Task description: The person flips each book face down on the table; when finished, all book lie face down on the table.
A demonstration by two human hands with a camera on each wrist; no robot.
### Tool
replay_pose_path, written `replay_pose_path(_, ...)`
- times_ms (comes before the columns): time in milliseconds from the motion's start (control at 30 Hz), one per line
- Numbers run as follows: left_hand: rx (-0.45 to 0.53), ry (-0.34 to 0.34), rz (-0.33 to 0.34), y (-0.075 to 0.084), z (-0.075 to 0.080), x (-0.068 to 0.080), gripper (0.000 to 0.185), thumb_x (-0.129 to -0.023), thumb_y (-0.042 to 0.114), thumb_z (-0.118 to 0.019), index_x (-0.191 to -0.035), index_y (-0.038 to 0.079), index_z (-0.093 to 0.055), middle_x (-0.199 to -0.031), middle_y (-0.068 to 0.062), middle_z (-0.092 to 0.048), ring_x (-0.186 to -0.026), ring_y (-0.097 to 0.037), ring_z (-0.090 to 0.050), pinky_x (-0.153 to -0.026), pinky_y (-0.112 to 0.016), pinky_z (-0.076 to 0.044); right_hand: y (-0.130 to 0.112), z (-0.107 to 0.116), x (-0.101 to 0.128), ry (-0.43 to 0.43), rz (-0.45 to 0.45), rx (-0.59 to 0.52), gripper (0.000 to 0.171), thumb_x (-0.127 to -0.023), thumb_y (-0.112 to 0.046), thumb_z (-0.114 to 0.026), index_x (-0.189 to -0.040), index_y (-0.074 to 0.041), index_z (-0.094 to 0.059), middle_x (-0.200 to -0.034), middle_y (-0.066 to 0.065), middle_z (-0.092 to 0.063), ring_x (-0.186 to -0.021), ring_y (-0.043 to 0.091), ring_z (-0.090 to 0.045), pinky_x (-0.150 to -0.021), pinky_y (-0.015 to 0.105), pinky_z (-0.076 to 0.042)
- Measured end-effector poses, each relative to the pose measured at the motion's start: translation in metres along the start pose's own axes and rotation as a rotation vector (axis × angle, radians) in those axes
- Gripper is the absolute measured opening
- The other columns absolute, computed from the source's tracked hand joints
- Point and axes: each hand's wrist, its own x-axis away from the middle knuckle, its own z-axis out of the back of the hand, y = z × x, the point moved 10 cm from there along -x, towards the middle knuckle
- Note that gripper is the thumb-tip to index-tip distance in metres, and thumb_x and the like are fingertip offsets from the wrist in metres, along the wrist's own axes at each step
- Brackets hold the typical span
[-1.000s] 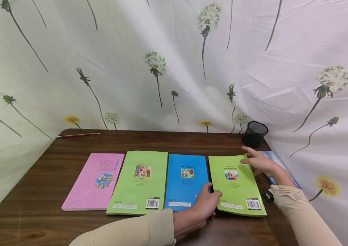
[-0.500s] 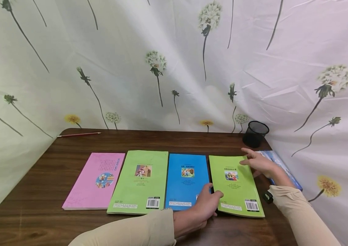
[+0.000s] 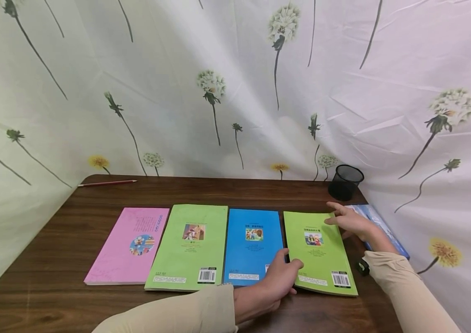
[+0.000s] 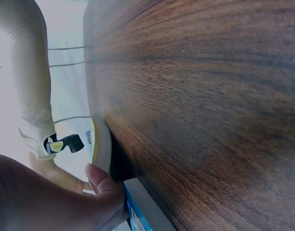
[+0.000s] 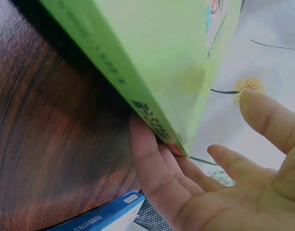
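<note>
Four books lie in a row on the wooden table (image 3: 73, 296): pink (image 3: 129, 245), green (image 3: 189, 245), blue (image 3: 252, 245) and a second green book (image 3: 320, 252). My left hand (image 3: 285, 273) rests at this right green book's near left corner, with the thumb over the blue book's edge. In the left wrist view a fingertip (image 4: 104, 180) presses against the green book's edge (image 4: 100, 144) beside the blue book (image 4: 142, 207). My right hand (image 3: 350, 221) touches its far right corner. There, straight fingers (image 5: 152, 159) lie along the book's spine (image 5: 157, 53), the thumb held apart.
Another blue book (image 3: 385, 231) lies at the table's right edge, partly behind my right hand. A black mesh cup (image 3: 345, 181) stands at the back right corner and a red pencil (image 3: 106, 183) lies at the back left. Flowered cloth encloses the table.
The right green book has turned slightly, its near end shifting a little left and closer to me. Both hands stay at its corners, barely moved.
</note>
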Motion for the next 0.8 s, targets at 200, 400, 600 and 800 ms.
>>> replay_pose_path(200,0.014,-0.013,0.003,0.000,-0.001,0.002,0.068,-0.096,0.022,-0.055,-0.155,0.002,-0.027,-0.137,-0.020,-0.052,-0.051,-0.014,-0.036,-0.061,-0.035,-0.053,0.005,0.001,-0.002,-0.003,-0.009,0.039,0.080,-0.101,-0.025,-0.055,-0.161,-0.005,-0.005,-0.156,0.040,-0.015,-0.137,0.056,-0.035,-0.091,0.054,-0.054)
replay_pose_path(400,0.016,-0.023,0.013,0.000,-0.002,0.003,0.066,-0.096,0.022,-0.056,-0.153,0.002,-0.030,-0.136,-0.019,-0.053,-0.073,-0.020,-0.052,-0.064,-0.036,-0.053,0.008,0.001,-0.003,-0.020,-0.019,0.045,0.081,-0.102,-0.025,-0.055,-0.161,-0.004,-0.004,-0.156,0.040,-0.015,-0.140,0.057,-0.030,-0.097,0.059,-0.050)
replay_pose_path(600,-0.005,-0.029,0.006,0.003,-0.004,0.006,0.061,-0.094,0.021,-0.057,-0.149,0.002,-0.038,-0.128,-0.018,-0.055,-0.088,-0.026,-0.057,-0.068,-0.037,-0.053,0.006,0.001,-0.003,-0.024,-0.014,0.045,0.080,-0.102,-0.024,-0.054,-0.160,-0.002,-0.004,-0.155,0.041,-0.018,-0.139,0.057,-0.032,-0.098,0.060,-0.050)
replay_pose_path(800,0.001,-0.024,-0.003,0.004,-0.005,0.011,0.057,-0.091,0.019,-0.058,-0.143,0.001,-0.044,-0.141,-0.025,-0.047,-0.121,-0.040,-0.053,-0.094,-0.051,-0.048,0.005,0.001,-0.003,-0.023,-0.007,0.052,0.079,-0.102,-0.023,-0.054,-0.160,-0.001,-0.004,-0.155,0.041,-0.018,-0.138,0.057,-0.033,-0.097,0.059,-0.050)
